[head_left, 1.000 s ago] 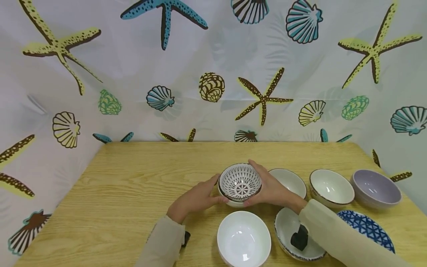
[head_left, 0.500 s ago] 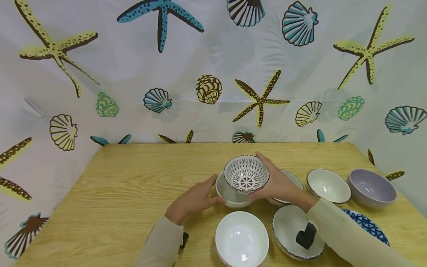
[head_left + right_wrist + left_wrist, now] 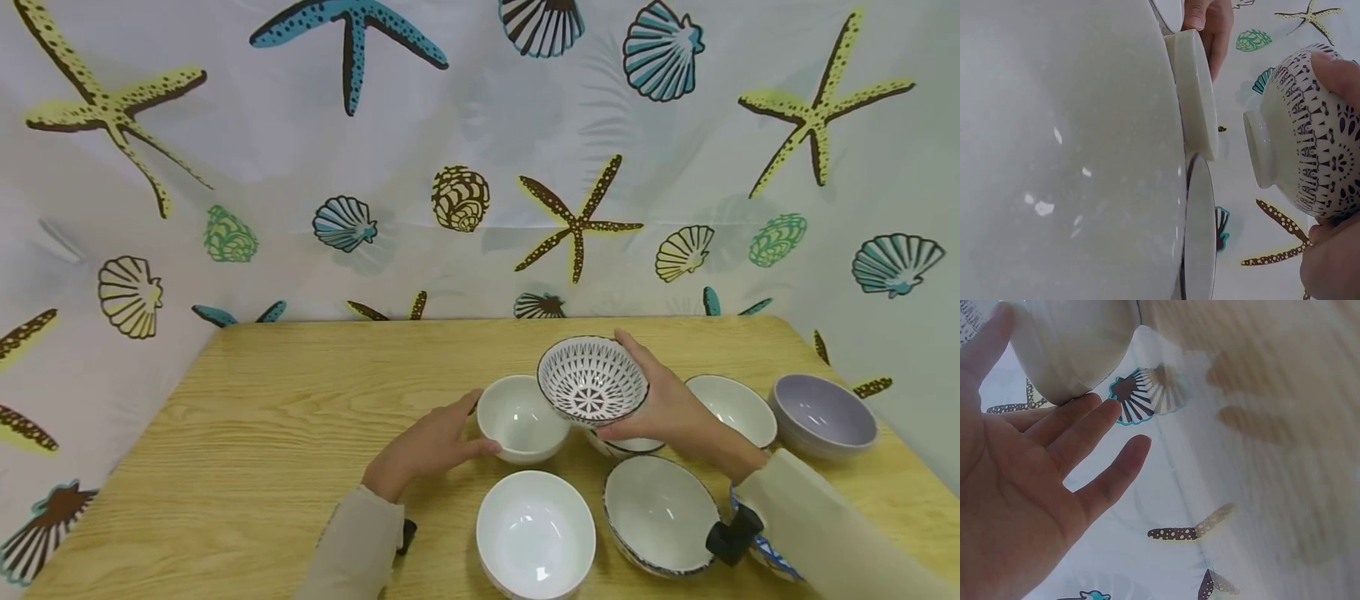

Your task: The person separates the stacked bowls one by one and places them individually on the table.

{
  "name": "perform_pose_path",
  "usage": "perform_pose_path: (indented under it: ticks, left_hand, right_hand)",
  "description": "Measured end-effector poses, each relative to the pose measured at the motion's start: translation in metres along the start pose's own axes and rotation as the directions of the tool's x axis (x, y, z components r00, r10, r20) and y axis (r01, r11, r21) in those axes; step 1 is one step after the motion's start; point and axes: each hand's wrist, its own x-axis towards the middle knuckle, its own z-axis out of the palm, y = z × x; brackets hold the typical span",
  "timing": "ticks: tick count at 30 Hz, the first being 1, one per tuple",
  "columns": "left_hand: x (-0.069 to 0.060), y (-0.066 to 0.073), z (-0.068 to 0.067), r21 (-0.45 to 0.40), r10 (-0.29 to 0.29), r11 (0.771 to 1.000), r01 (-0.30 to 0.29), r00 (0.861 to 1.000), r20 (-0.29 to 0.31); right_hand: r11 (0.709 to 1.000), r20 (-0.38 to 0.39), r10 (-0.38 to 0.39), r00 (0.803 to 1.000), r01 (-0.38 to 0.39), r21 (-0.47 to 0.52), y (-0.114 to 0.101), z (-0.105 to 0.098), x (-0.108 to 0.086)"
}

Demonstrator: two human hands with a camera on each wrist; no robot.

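Note:
My right hand (image 3: 671,412) holds a bowl with a dark leaf-like pattern (image 3: 592,379) by its side, tilted and raised above the table. The right wrist view shows the patterned outside of this bowl (image 3: 1310,137) and its plain foot. My left hand (image 3: 431,446) is at the left side of a plain white bowl (image 3: 521,421) on the table. In the left wrist view its fingers (image 3: 1082,422) are fairly straight and spread, some of them against the bowl (image 3: 1079,350).
A white bowl (image 3: 536,533) stands in front, beside a speckled-rim bowl (image 3: 656,508). Partly behind the raised bowl is a dark-rimmed bowl (image 3: 630,447). Farther right are another dark-rimmed bowl (image 3: 735,408), a purple bowl (image 3: 821,412) and a mostly hidden blue-patterned dish (image 3: 780,562).
The patterned bowl has come up out of the plain white bowl and moved right in my right hand. My left hand has stayed beside the white bowl.

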Motion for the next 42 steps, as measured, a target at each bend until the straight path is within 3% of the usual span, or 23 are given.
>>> perform_pose_path:
  ticks: [7,14,25,34,42]
  left_hand:
    - [0.001,-0.003,0.001,-0.026,0.007,1.000,-0.007,1.000,0.009]
    - [0.002,-0.002,0.001,-0.022,0.020,1.000,-0.019,1.000,0.005]
    - [0.004,-0.003,0.001,-0.016,0.018,1.000,-0.018,1.000,0.011]
    - [0.005,-0.003,0.000,-0.035,-0.019,0.999,0.020,1.000,0.013]
    - [0.004,-0.003,-0.001,-0.042,-0.011,0.999,0.012,1.000,0.011]
  right_hand:
    - [0.991,-0.067,0.025,0.997,-0.033,-0.126,0.001,-0.019,-0.020]
    - [0.966,-0.152,0.101,0.983,-0.133,-0.220,0.007,-0.042,-0.039]
    - [0.956,-0.242,0.129,0.962,-0.186,-0.228,0.029,-0.078,-0.076]
    - [0.965,-0.286,0.119,0.951,-0.178,-0.191,0.052,-0.096,-0.101]
    - [0.951,-0.320,0.184,0.930,-0.250,-0.181,0.071,-0.105,-0.122]
